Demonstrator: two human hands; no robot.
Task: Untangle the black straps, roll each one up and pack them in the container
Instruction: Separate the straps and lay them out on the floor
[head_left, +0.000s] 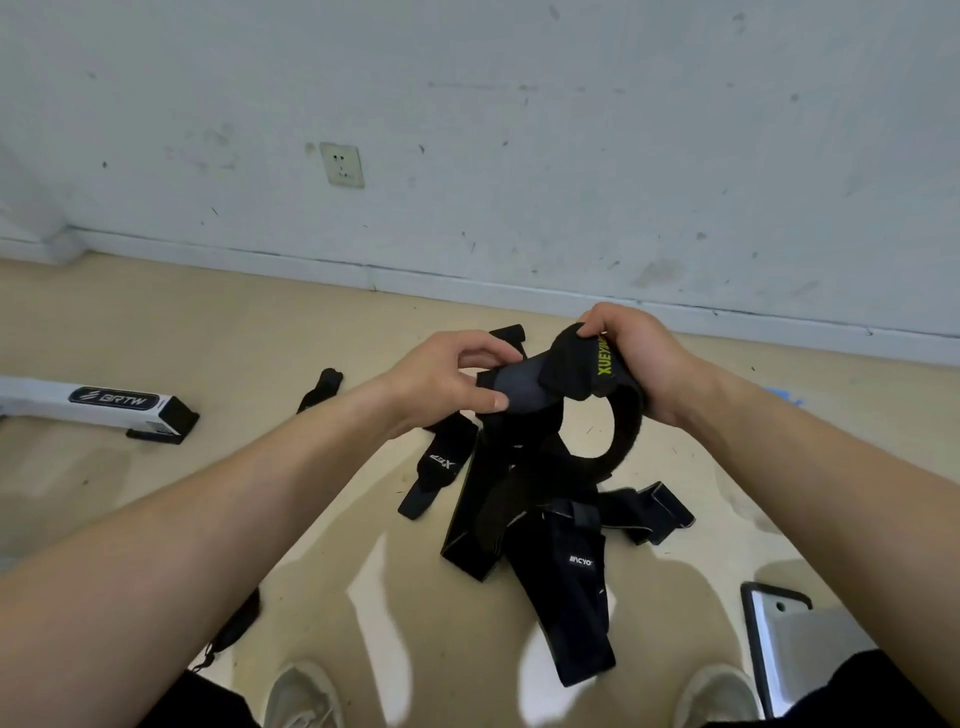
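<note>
Pinched between both hands, one strap (574, 371) is held up over the floor (156, 493). The left hand (447, 379) nips its flat greyish end between thumb and fingers. The right hand (641, 358) curls round the thicker folded end with the yellow lettering. In the head view, the only one, the held stretch runs almost level from left to right, and the two grips are near each other. From under the right hand the rest of the strap curves down in an open loop and joins the pile (524, 514) of black straps directly below, nearer the person's feet. I cannot tell whether the loop's tail is caught under the pile or only resting on it. Freeing it looks like a matter of lifting up and away from the pile. Rolling would then follow the strap's length, probably starting at the end in the right hand. A grey tray (795, 654) with a dark rim lies low on the right, well apart from the pile. If that is the container, the right hand is the nearer one. A white bar (47, 397) lies on the floor far left.
</note>
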